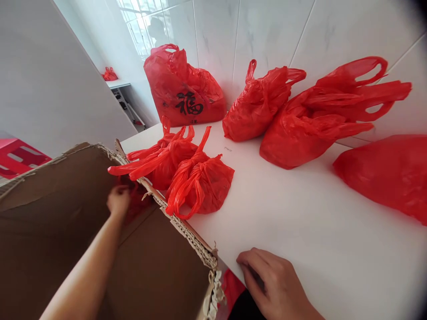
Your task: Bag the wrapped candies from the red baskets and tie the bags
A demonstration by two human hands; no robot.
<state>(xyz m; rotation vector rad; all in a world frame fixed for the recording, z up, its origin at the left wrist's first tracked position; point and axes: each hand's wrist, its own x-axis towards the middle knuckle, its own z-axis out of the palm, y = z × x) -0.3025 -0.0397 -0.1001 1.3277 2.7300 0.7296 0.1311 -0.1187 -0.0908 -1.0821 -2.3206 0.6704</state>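
My left hand [118, 201] reaches down into a large cardboard box [160, 262], its fingers closed on a red plastic bag [137, 202] in the shadow by the box's inner wall. What the bag contains does not show. At the edge of the white table, my right hand [271, 278] rests with loosely curled fingers and nothing visible in them. Just beyond the box rim sit two knotted red plastic bags, a nearer one [208, 184] and one behind it [163, 162], whose handles hang over the rim.
Along the tiled wall on the white table [283, 213] stand a red bag with black characters [200, 95], a smaller red bag [256, 104], a fuller one [300, 129] and another at right [387, 171]. A grey panel [60, 75] rises at left. The box rim is ragged.
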